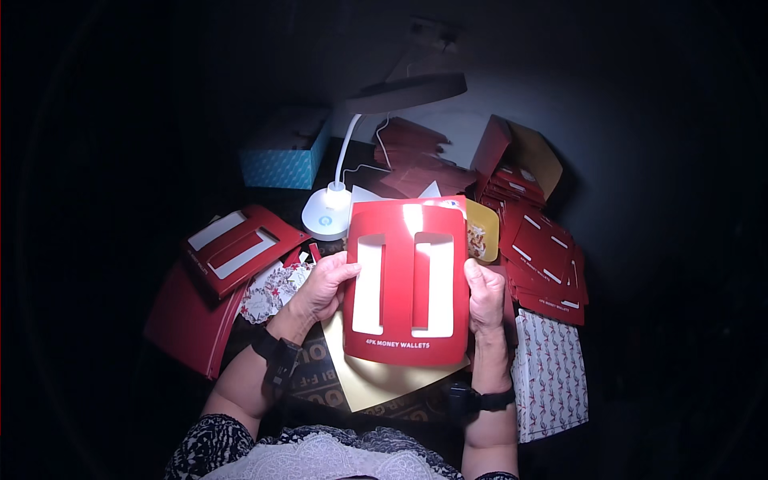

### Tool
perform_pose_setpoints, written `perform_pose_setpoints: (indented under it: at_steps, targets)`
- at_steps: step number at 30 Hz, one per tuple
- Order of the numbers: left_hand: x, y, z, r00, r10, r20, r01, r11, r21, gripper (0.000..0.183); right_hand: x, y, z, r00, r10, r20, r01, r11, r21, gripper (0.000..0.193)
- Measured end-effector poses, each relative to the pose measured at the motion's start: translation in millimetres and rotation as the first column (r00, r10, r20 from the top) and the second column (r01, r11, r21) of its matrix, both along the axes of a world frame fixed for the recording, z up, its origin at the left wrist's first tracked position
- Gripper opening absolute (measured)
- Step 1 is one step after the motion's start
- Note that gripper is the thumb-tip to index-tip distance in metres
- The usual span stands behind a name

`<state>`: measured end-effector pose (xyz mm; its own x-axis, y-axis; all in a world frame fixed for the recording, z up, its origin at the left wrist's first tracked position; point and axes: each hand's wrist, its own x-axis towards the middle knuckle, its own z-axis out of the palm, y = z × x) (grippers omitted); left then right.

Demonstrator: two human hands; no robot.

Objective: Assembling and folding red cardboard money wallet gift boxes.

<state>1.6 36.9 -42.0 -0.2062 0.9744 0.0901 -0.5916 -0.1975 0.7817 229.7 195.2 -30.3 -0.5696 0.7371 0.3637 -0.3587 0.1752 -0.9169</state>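
Upright in front of me I hold a red printed card sleeve (398, 280) with two tall cut-out windows that show white behind them. My left hand (326, 286) pinches its left edge, thumb on the front. At the opposite edge my right hand (485, 294) is closed on the sleeve in the same way, a little above mid-height. The fingers behind the card are hidden. A pale yellow sheet (372, 384) lies under the sleeve. To the left, a similar red sleeve with white windows (240, 250) rests on a stack of dark red card (192, 316).
A white desk lamp (326, 210) stands behind my left hand, near a blue box (276, 166). Flat red cards (544, 248) pile up at right, below an open carton (540, 156). Nearby are a yellow tray (490, 250), patterned white paper (552, 376) and floral cards (272, 292).
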Motion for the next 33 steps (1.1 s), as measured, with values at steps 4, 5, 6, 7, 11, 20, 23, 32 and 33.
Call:
perform_pose_setpoints:
  at_steps: [4, 5, 6, 7, 11, 20, 23, 32, 33]
  targets:
    - [5.4, -4.5, 5.7, 0.996, -0.049, -0.080, 0.044, 0.997, -0.059, 0.030, -5.7, -4.3, 10.6, 0.987, -0.097, -0.124, 0.079, 0.987, -0.139, 0.029]
    - [4.3, -6.0, 3.3, 0.994, -0.044, -0.098, 0.037, 0.997, -0.072, 0.030, -5.6, -1.7, 9.0, 0.987, -0.099, -0.124, 0.083, 0.988, -0.129, 0.029]
    - [7.2, -5.0, 6.3, 0.992, -0.051, -0.113, 0.043, 0.996, -0.072, 0.030, -1.9, -1.5, 10.5, 0.989, -0.093, -0.118, 0.078, 0.989, -0.126, 0.026]
    - [10.2, -4.9, 10.4, 0.990, -0.058, -0.130, 0.050, 0.996, -0.068, 0.030, 3.3, 3.4, 6.9, 0.989, -0.090, -0.117, 0.075, 0.990, -0.121, 0.026]
    - [7.8, -6.1, 9.3, 0.986, -0.028, -0.162, 0.028, 1.000, 0.000, 0.033, 1.4, 13.0, -7.3, 0.986, -0.100, -0.134, 0.079, 0.985, -0.153, 0.021]
    - [8.3, -16.6, 28.3, 0.960, -0.084, -0.265, 0.103, 0.993, 0.058, 0.044, -3.8, 20.8, -13.0, 0.957, -0.245, -0.157, 0.215, 0.958, -0.188, 0.030]
    - [13.5, -18.5, 28.1, 0.963, -0.045, -0.267, 0.072, 0.993, 0.090, 0.043, 0.8, 34.7, -25.2, 0.956, -0.257, -0.142, 0.229, 0.955, -0.186, 0.033]
    - [13.9, -31.6, 38.4, 0.941, -0.108, -0.321, 0.117, 0.993, 0.008, 0.042, 16.3, 14.0, 17.6, 0.870, -0.474, 0.136, 0.425, 0.861, 0.278, 0.032]
    - [15.2, -32.3, 43.1, 0.927, -0.149, -0.345, 0.147, 0.989, -0.031, 0.041, 17.5, 9.2, 25.8, 0.875, -0.463, 0.139, 0.394, 0.849, 0.352, 0.030]
